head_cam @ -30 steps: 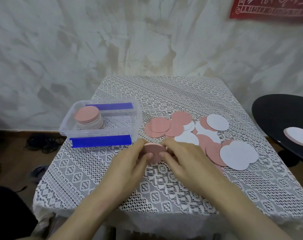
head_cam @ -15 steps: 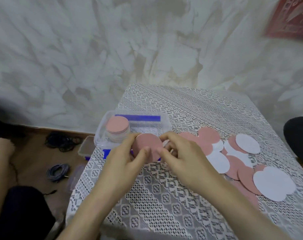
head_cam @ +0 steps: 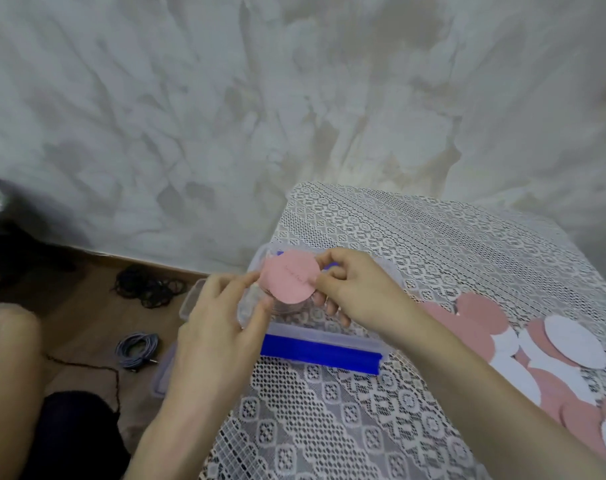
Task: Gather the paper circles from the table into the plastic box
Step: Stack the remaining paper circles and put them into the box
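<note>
I see the lace-covered table (head_cam: 433, 244) with the clear plastic box (head_cam: 329, 332) at its left edge. Loose pink and white circles (head_cam: 481, 313) are heaped right of the box. Left hand (head_cam: 218, 327) and right hand (head_cam: 357, 292) each pinch, thumb to forefinger, opposite edges of one pink circle (head_cam: 289, 280), held over the box.

Loose circles (head_cam: 536, 355) right of box (head_cam: 322, 348)
</note>
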